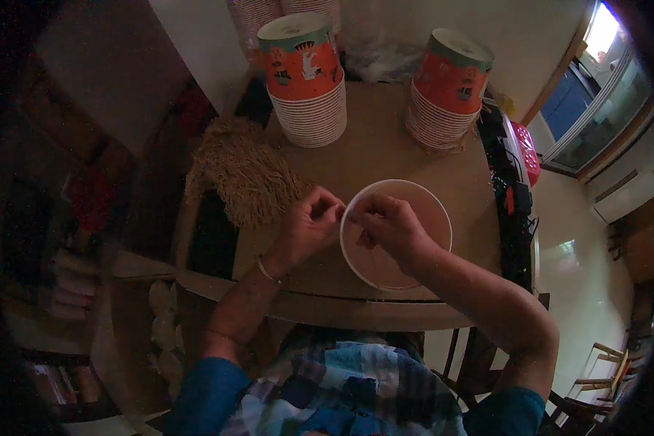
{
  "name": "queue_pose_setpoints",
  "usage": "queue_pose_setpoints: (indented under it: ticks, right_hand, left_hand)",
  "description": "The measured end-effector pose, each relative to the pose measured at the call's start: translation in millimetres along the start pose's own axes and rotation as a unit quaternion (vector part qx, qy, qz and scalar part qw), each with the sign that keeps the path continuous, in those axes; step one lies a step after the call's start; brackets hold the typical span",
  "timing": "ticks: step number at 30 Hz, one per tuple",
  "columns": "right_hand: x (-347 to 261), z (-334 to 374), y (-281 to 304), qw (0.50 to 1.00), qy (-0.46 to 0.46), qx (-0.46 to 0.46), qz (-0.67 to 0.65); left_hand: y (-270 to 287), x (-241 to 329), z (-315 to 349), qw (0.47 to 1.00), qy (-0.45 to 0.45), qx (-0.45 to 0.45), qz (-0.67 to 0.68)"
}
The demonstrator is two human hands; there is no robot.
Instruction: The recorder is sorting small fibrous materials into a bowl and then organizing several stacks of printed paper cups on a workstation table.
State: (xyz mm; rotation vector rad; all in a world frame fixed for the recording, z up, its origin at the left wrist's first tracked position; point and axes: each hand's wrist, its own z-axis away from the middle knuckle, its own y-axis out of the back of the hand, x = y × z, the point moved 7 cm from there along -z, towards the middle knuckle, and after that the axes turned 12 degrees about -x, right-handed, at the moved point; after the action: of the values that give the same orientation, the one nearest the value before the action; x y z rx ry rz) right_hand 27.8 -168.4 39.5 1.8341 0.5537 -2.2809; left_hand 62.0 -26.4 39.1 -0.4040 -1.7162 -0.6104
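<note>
A round paper bucket (434, 220) with a white rim stands open end up near the table's front edge. My right hand (394, 227) reaches over its mouth, fingers pinched together just inside the left part of the rim. Close outside that same part of the rim is my left hand (309, 227), thumb and forefinger brought together. Whatever either pinch holds is too small and dim to make out. To the left lies a bundle of tan cords (243, 171), its loose ends spread toward my left hand.
On the brown tabletop (381, 156), a tall stack of nested orange and green paper buckets (309, 80) stands at back left, another stack (450, 91) at back right. Clear plastic wrapping (381, 59) lies between them. A red item (525, 151) and dark clutter line the right edge.
</note>
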Motion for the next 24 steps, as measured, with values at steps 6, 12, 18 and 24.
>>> queue_pose_setpoints:
  ticks: [6, 12, 18, 24]
  right_hand:
    - [-2.4, 2.0, 2.3, 1.000, -0.001, 0.006, 0.007]
    - [0.1, 4.9, 7.2, 1.000, 0.021, 0.010, -0.003]
    - [-11.3, 21.8, 7.3, 1.000, 0.028, 0.002, 0.000]
    - [-26.5, 34.5, 0.1, 0.998, 0.060, -0.024, 0.006]
  left_hand:
    - [-4.7, 4.5, -2.6, 1.000, 0.002, 0.003, -0.007]
    - [8.9, -10.7, 0.1, 0.998, -0.008, 0.055, 0.032]
    - [17.7, 18.3, 6.5, 0.994, -0.071, 0.079, -0.021]
    - [1.7, 73.3, 11.8, 0.981, -0.105, 0.042, -0.160]
